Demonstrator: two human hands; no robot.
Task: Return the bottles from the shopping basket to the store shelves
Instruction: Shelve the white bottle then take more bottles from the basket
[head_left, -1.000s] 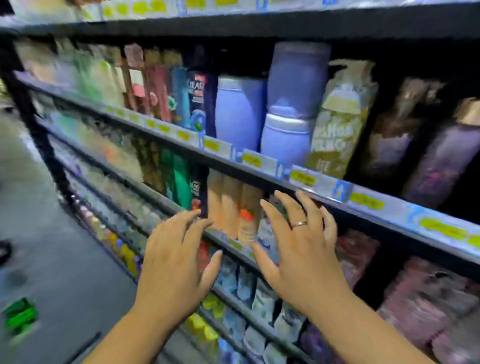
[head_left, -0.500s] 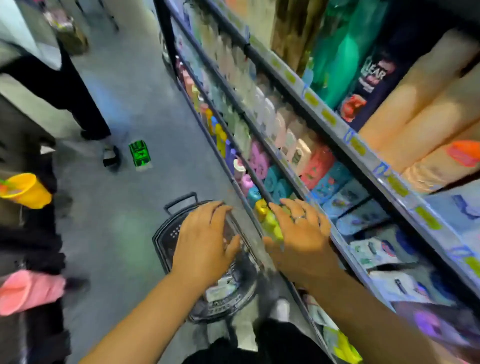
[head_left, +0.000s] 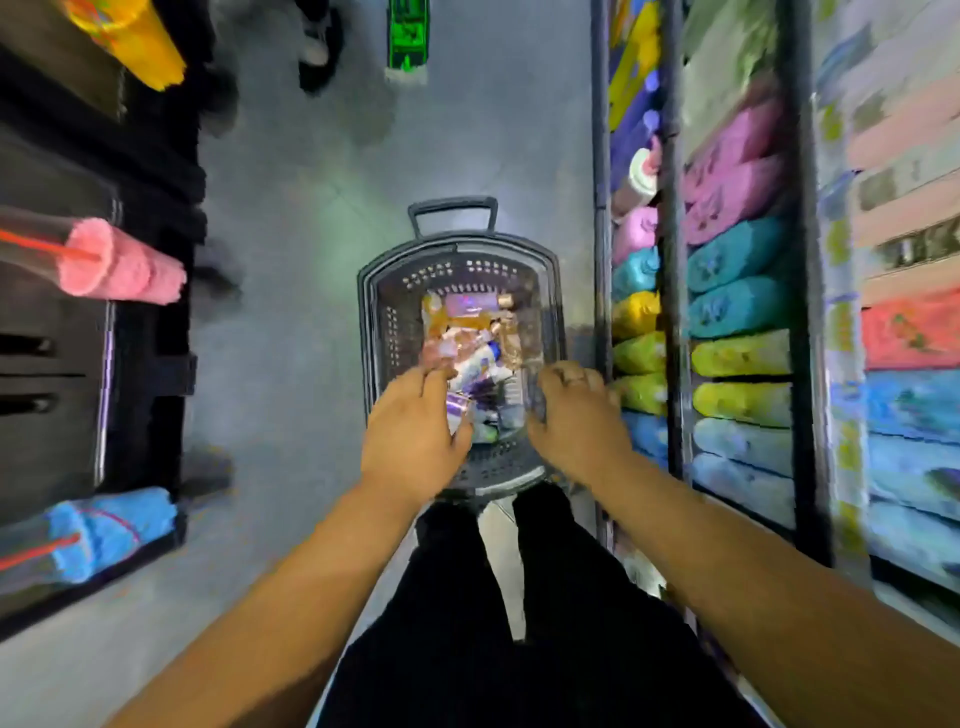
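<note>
- The left hand (head_left: 415, 431) hangs palm down over the near left part of the shopping basket (head_left: 366, 322). Its fingers lie close together and slightly bent, with the thumb out to the side, and it grips nothing that shows.
- The right hand (head_left: 574, 423) is palm down over the near right rim. Its fingers curl downward and one wears a ring (head_left: 571, 381). Blur hides whether it holds anything.
- Both forearms are bare and reach forward from the bottom edge, to either side of two legs in black trousers (head_left: 467, 623).
- There is one basket, dark grey with perforated walls. Its one handle (head_left: 451, 205) sticks out at the far end.
- The bottles (head_left: 478, 353) lie heaped inside the basket, just beyond the fingertips. They are white, purple and amber, and too smeared to count.
- The store shelves (head_left: 670, 312) run along the right, just beside the basket. They are filled with rows of pink, teal, yellow and blue packs (head_left: 737, 260).
- Three mop heads show at a dark rack on the left: one yellow (head_left: 135, 47), one pink (head_left: 124, 270) and one blue (head_left: 104, 530).
- The basket stands on a smooth grey floor (head_left: 291, 260) in a narrow aisle. A green object (head_left: 408, 36) lies on the floor further along.
</note>
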